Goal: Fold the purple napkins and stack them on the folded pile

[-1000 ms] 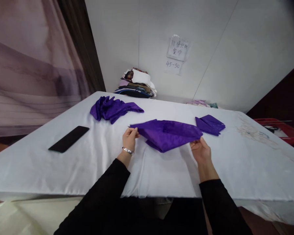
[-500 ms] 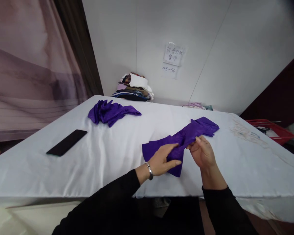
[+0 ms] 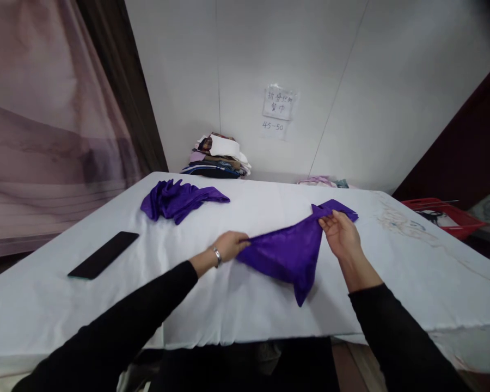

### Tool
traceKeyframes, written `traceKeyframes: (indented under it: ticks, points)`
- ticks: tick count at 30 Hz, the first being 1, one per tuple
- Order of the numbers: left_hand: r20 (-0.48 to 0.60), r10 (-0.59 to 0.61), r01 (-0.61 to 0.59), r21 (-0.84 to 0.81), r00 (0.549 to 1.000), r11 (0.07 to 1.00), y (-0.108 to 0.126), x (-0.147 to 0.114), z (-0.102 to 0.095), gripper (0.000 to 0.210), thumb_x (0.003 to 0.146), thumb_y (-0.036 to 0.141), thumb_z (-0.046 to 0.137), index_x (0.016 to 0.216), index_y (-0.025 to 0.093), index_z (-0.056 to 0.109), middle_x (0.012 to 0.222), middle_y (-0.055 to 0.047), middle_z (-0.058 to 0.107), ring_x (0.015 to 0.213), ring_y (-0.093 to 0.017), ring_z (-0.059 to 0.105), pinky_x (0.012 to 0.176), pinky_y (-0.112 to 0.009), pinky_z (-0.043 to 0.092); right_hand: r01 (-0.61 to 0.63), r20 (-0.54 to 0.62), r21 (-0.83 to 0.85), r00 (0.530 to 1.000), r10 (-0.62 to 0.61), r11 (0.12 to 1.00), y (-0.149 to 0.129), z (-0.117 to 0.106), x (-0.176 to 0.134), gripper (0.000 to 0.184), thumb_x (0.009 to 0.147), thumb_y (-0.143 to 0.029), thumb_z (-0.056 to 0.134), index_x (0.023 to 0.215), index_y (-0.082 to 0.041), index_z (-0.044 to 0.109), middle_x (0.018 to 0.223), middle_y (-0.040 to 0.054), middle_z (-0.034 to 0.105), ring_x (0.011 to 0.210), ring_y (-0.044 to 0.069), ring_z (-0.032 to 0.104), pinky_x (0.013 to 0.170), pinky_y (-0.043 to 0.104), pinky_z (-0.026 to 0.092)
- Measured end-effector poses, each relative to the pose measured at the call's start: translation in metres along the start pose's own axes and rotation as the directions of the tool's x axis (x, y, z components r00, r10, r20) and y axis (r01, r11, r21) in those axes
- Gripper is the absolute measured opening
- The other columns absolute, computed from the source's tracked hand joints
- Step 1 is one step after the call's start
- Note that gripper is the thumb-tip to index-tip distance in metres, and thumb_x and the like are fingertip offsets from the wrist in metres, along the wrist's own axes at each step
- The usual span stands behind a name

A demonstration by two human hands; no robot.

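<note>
A purple satin napkin [image 3: 288, 251] is stretched between my two hands above the white-covered table [image 3: 212, 305], its lower corner hanging toward me. My left hand [image 3: 230, 246] pinches its left end. The upper right corner is pinched by the fingers of my right hand [image 3: 340, 231]. Just behind my right hand, a folded purple cloth [image 3: 338, 208] lies flat, partly hidden by the napkin and fingers. At the left back of the table sits a crumpled heap of purple cloth [image 3: 175, 201].
A flat black slab like a phone or tablet [image 3: 104, 256] lies at the left. Against the wall is a stack of folded clothes [image 3: 220, 155], with more cloth [image 3: 320, 181] to its right. A red basket [image 3: 453, 218] stands beyond the right edge. Handwritten paper [image 3: 278, 103] hangs on the wall.
My left hand has moved left and closed on the napkin's left end. The bunched napkin is now pulled out taut between both hands. The view has tilted up slightly.
</note>
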State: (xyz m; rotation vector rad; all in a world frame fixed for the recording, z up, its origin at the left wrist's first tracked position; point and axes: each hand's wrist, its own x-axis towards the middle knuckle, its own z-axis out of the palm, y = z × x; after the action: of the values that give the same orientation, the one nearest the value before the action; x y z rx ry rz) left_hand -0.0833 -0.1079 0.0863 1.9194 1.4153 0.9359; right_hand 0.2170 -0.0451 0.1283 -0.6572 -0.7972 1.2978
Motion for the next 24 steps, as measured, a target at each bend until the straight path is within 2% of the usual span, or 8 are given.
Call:
traceKeyframes:
  ticks: [2,4,6,8,12,15,20,24]
  points:
    - [-0.228,0.060,-0.015,0.194,0.972,0.981,0.013,0.022,-0.036,0.010,0.072,0.024,0.060,0.065,0.022,0.068,0.062,0.001,0.062,0.060,-0.016,0.055,0.059,-0.027,0.043,0.014,0.036,-0.013,0.999,-0.014,1.000,-0.013,0.016,0.018,0.012,0.072,-0.016,0.066,0.065,-0.020,0.057,0.063,-0.0039,0.065,0.066,0.011,0.064,0.066,0.025,0.053]
    - [-0.451,0.272,-0.056,0.435,0.850,0.899,0.038,0.037,-0.073,0.012,0.076,0.025,0.057,0.076,0.021,0.068,0.076,-0.003,0.065,0.073,-0.019,0.058,0.070,-0.029,0.043,0.131,0.089,0.030,0.987,-0.133,0.991,-0.034,0.033,0.029,0.010,0.073,-0.017,0.063,0.067,-0.021,0.057,0.069,-0.0040,0.067,0.072,0.011,0.065,0.069,0.026,0.053]
    - [-0.538,0.477,-0.093,0.590,0.695,0.802,0.065,0.040,-0.101,0.018,0.083,0.029,0.052,0.089,0.020,0.067,0.087,-0.005,0.065,0.084,-0.020,0.058,0.078,-0.032,0.042,0.279,0.145,0.090,0.946,-0.290,0.956,-0.058,0.046,0.030,0.010,0.076,-0.019,0.061,0.068,-0.023,0.056,0.075,-0.0058,0.067,0.078,0.011,0.065,0.075,0.028,0.053]
    - [-0.521,0.596,-0.101,0.696,0.611,0.711,0.080,0.030,-0.113,0.022,0.085,0.032,0.051,0.093,0.019,0.067,0.084,-0.005,0.064,0.084,-0.021,0.058,0.080,-0.034,0.040,0.368,0.185,0.127,0.904,-0.387,0.921,-0.075,0.047,0.021,0.013,0.077,-0.019,0.060,0.066,-0.024,0.055,0.077,-0.0071,0.066,0.080,0.011,0.064,0.077,0.030,0.052]
    - [-0.197,0.611,-0.258,0.776,0.767,0.575,0.053,-0.012,-0.094,0.017,0.082,0.035,0.056,0.089,0.024,0.067,0.064,-0.001,0.058,0.063,-0.017,0.056,0.067,-0.030,0.040,0.288,0.197,0.042,0.936,-0.291,0.957,-0.067,0.010,-0.012,0.011,0.072,-0.021,0.066,0.065,-0.023,0.058,0.070,-0.0047,0.065,0.067,0.011,0.062,0.068,0.029,0.053]
    - [-0.008,0.571,-0.374,0.747,0.821,0.550,0.009,-0.052,-0.062,0.016,0.085,0.025,0.049,0.088,0.025,0.065,0.063,0.000,0.058,0.056,-0.013,0.054,0.060,-0.027,0.041,0.095,0.117,-0.133,0.990,-0.080,0.987,-0.035,-0.039,-0.047,0.012,0.066,-0.023,0.073,0.065,-0.022,0.061,0.070,-0.0005,0.067,0.063,0.014,0.062,0.060,0.029,0.053]
    - [-0.017,0.487,-0.327,0.719,0.873,0.613,-0.032,-0.115,-0.026,0.022,0.084,0.012,0.045,0.089,0.024,0.063,0.071,-0.001,0.064,0.061,-0.014,0.057,0.061,-0.026,0.045,-0.223,-0.069,-0.326,0.975,0.212,0.919,0.011,-0.102,-0.113,0.013,0.062,-0.035,0.076,0.060,-0.027,0.066,0.063,0.0023,0.063,0.062,0.021,0.064,0.058,0.036,0.055]
    - [-0.035,0.381,-0.269,0.650,0.924,0.711,-0.039,-0.147,-0.022,0.018,0.084,0.016,0.047,0.085,0.024,0.063,0.077,-0.002,0.067,0.067,-0.015,0.061,0.063,-0.026,0.049,-0.313,-0.167,-0.342,0.948,0.270,0.886,0.020,-0.121,-0.138,0.011,0.058,-0.036,0.077,0.058,-0.031,0.067,0.063,0.0003,0.060,0.064,0.024,0.066,0.059,0.039,0.056]
